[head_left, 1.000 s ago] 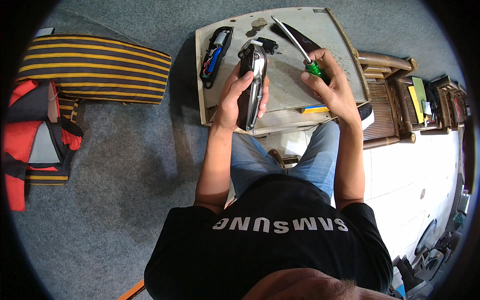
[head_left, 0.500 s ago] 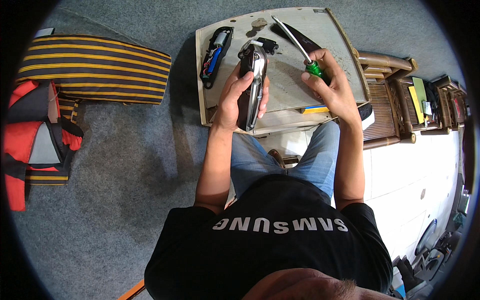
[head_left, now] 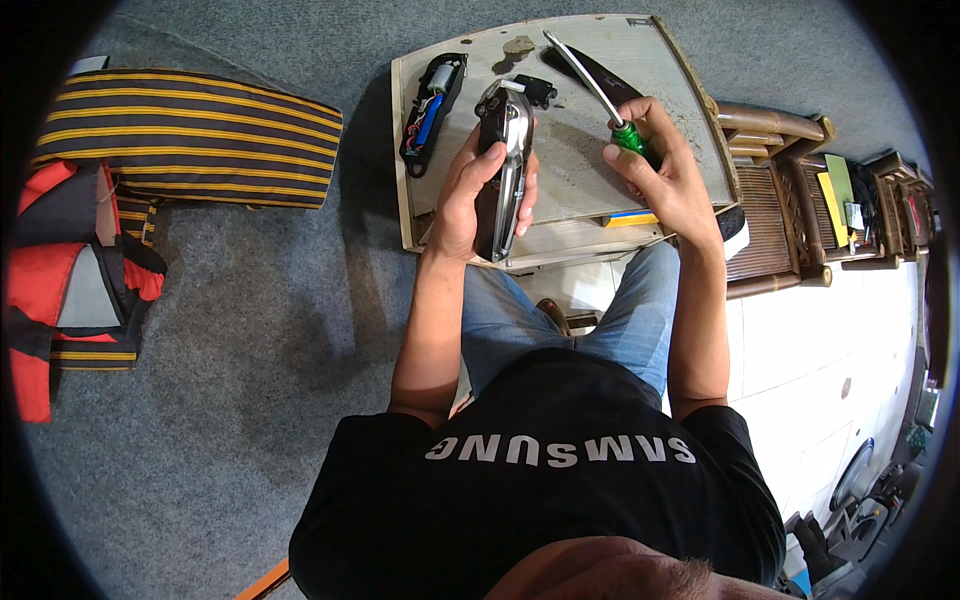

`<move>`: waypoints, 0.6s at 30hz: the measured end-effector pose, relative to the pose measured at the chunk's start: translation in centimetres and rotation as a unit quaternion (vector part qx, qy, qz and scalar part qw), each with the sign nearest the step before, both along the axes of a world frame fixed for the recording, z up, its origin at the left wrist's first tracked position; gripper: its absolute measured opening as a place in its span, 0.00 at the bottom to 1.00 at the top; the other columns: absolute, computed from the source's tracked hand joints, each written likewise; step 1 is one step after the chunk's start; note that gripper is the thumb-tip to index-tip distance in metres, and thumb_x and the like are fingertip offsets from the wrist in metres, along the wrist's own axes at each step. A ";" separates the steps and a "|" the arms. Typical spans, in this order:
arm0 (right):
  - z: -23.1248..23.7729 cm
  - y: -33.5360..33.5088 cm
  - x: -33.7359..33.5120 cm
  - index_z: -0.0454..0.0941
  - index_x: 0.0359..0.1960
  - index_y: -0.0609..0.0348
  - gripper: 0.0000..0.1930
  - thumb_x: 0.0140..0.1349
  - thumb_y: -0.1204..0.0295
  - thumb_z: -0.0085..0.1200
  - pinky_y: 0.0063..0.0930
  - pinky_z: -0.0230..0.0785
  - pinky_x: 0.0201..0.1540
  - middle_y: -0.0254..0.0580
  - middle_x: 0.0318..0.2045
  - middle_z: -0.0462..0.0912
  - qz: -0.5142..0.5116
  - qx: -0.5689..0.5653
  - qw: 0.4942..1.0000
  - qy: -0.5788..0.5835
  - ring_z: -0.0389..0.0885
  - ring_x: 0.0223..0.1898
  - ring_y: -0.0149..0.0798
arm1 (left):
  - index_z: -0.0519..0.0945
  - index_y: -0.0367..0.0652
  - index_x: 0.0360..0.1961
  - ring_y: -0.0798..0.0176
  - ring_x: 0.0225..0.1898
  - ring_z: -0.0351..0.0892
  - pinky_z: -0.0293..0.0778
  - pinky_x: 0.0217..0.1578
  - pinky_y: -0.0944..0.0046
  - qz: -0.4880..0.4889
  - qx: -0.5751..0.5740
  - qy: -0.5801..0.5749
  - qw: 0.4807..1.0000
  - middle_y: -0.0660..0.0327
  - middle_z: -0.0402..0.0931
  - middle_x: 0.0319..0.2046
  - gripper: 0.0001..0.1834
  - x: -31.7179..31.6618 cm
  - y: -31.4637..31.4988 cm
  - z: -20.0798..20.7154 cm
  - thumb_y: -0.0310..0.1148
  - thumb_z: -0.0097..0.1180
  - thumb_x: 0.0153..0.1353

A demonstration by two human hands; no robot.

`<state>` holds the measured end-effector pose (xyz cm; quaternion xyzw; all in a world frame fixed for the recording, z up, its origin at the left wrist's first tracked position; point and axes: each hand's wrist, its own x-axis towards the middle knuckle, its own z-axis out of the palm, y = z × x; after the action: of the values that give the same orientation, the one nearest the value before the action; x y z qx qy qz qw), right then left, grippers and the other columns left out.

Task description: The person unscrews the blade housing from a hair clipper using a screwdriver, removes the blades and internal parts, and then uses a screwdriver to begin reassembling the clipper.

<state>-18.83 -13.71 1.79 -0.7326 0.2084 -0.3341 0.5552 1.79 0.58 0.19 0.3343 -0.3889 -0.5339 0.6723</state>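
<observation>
My left hand [head_left: 465, 190] is wrapped round a silver-and-black hair clipper [head_left: 512, 145], its head pointing away from me over the small table [head_left: 575, 195]. In my right hand [head_left: 665, 170] is a screwdriver [head_left: 628, 137] with a green handle; its shank slants up and to the left, apart from the clipper. Beyond the clipper's head lies a small black part [head_left: 538, 92]. At the table's left an opened black housing [head_left: 432, 115] shows a motor, a blue battery and wires. Partly behind the screwdriver shank rests a long black cover piece [head_left: 605, 78].
A striped cushion [head_left: 200, 135] and a red-and-black bag or garment [head_left: 75, 270] lie on the grey carpet to the left. At right stands bamboo furniture [head_left: 765, 215] with papers farther along it. A blue-and-yellow item [head_left: 632, 218] is at the table's near edge.
</observation>
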 end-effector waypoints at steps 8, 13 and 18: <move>-0.2 -0.1 0.0 0.74 0.49 0.58 0.15 0.65 0.69 0.64 0.21 0.60 0.40 0.25 0.31 0.72 -0.002 0.002 1.000 0.004 0.67 0.35 0.23 | 0.62 0.31 0.72 0.64 0.27 0.77 0.78 0.21 0.65 -0.003 -0.001 -0.002 1.000 0.53 0.73 0.36 0.35 0.0 0.0 0.1 0.49 0.45 0.78; -0.5 -0.2 0.1 0.74 0.50 0.58 0.15 0.65 0.70 0.64 0.21 0.60 0.40 0.26 0.31 0.72 0.003 -0.005 1.000 -0.010 0.67 0.35 0.24 | 0.62 0.31 0.73 0.64 0.27 0.78 0.78 0.21 0.65 -0.002 -0.002 0.001 1.000 0.53 0.73 0.36 0.35 0.1 0.0 -0.3 0.49 0.45 0.78; -0.1 -0.1 0.0 0.73 0.50 0.58 0.16 0.65 0.70 0.64 0.21 0.60 0.40 0.26 0.32 0.73 0.004 0.012 1.000 -0.001 0.67 0.35 0.24 | 0.62 0.31 0.73 0.64 0.27 0.78 0.78 0.21 0.65 -0.006 -0.006 0.001 1.000 0.53 0.73 0.36 0.35 0.1 0.0 -0.2 0.49 0.45 0.78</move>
<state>-18.84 -13.78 1.67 -0.7264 0.2093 -0.3301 0.5653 1.94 0.54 -0.03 0.3272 -0.3934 -0.5359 0.6716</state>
